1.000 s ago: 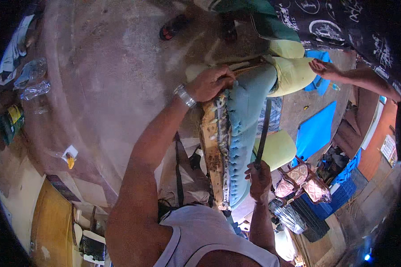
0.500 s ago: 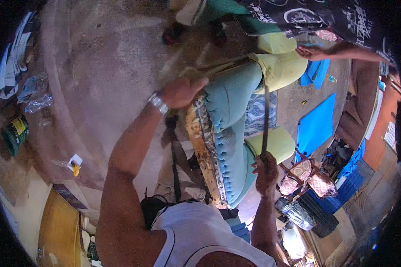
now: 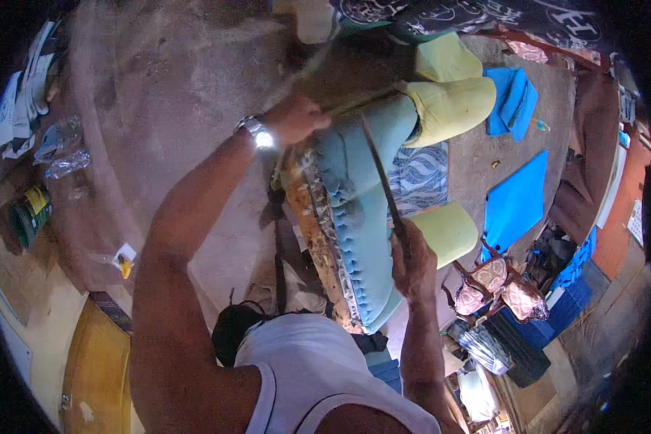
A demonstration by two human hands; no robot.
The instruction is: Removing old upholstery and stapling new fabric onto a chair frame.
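Observation:
A blue upholstered seat with a row of puckered tufts stands in front of me. Bare wood and torn padding show along its left edge. My right hand is closed round the lower end of a long, narrow dark blade, which slants up and left over the blue cover. At the seat's far left corner is my left hand, its fingers curled; what they grip, if anything, is hidden. Yellow padded parts adjoin the far end, and another yellow block is at the right side.
A person in dark printed clothing is at the far edge. Blue sheets and folded blue cloth lie on the floor at right, near a pink patterned bag. Plastic bottles lie at far left.
The blade has swung from upright to leaning left across the blue cover, and my right hand moved slightly left. My left hand's fingers have curled. The other person's hand has left the yellow padding.

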